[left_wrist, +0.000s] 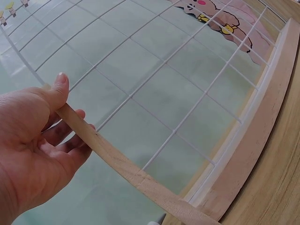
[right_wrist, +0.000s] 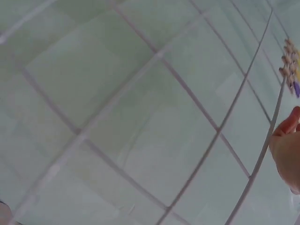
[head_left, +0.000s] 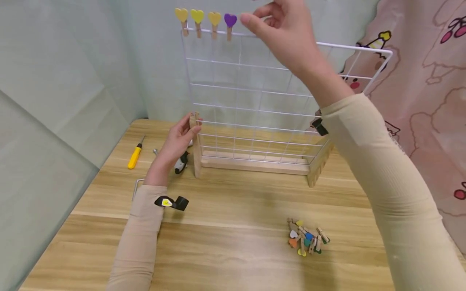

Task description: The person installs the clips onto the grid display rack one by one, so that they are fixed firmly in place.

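Observation:
A white wire grid rack [head_left: 251,93] stands upright in a wooden base. Along its top wire sit several heart clothespins, among them a yellow one [head_left: 197,17] and a purple one [head_left: 230,20]. My left hand [head_left: 178,137] grips the left wooden post [left_wrist: 117,159], thumb on one side and fingers on the other. Just right of the purple clothespin is my right hand [head_left: 282,34], at the top wire, thumb extended and no clothespin visible at its tip. The frame's top edge cuts off part of it. In the right wrist view, that hand [right_wrist: 287,150] shows at the edge.
A pile of heart clothespins [head_left: 307,238] lies on the table [head_left: 225,242] at front right. Left of the rack lie a yellow screwdriver [head_left: 135,155], a bent metal rod [head_left: 136,189] partly behind my arm, and a black-and-white object [head_left: 181,163]. A pink patterned curtain [head_left: 418,81] hangs at right.

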Demonstrator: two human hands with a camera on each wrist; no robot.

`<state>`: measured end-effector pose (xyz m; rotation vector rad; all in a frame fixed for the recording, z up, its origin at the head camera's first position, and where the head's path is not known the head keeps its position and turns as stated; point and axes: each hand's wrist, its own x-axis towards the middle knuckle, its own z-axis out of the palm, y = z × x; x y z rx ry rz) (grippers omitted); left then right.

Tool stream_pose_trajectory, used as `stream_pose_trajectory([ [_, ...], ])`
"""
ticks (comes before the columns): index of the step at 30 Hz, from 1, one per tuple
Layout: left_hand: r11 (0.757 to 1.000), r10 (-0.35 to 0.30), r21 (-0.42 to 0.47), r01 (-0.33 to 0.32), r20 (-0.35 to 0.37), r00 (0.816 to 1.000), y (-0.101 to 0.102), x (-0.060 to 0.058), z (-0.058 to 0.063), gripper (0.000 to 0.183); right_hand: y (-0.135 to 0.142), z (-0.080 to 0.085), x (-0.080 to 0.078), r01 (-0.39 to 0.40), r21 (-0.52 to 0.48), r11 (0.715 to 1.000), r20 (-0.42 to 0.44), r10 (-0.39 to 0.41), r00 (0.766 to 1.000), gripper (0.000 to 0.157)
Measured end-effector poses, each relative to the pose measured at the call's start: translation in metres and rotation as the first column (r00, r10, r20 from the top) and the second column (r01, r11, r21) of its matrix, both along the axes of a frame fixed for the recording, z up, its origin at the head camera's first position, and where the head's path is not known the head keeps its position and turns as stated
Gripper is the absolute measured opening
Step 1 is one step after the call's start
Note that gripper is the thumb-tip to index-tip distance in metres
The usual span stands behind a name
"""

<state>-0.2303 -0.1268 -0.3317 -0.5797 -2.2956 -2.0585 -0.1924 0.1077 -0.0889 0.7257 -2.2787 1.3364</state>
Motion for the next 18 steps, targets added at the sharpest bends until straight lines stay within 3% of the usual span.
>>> stream_pose_trajectory([
  [4, 1.000, -0.005, 0.002, 0.005, 0.007, 1.000, 0.000, 0.001, 0.000, 0.054, 0.012, -0.029, 0.021, -0.042, 0.008, 0.999, -0.163, 0.043, 0.986, 0.036],
  [9, 1.000, -0.005, 0.009, 0.005, 0.018, 1.000, -0.002, 0.005, 0.004, 0.055, 0.041, -0.094, 0.041, -0.050, 0.162, 0.986, -0.193, 0.081, 0.978, 0.034],
  [14, 0.999, -0.001, 0.033, 0.000, 0.027, 1.000, -0.003, 0.006, 0.004, 0.054, 0.079, -0.176, 0.060, -0.046, 0.338, 0.940, -0.109, 0.087, 0.990, 0.035],
  [18, 0.999, 0.010, 0.047, -0.011, 0.033, 0.999, -0.006, 0.005, 0.001, 0.054, 0.104, -0.225, 0.093, -0.094, 0.430, 0.898, 0.032, 0.089, 0.996, 0.034],
])
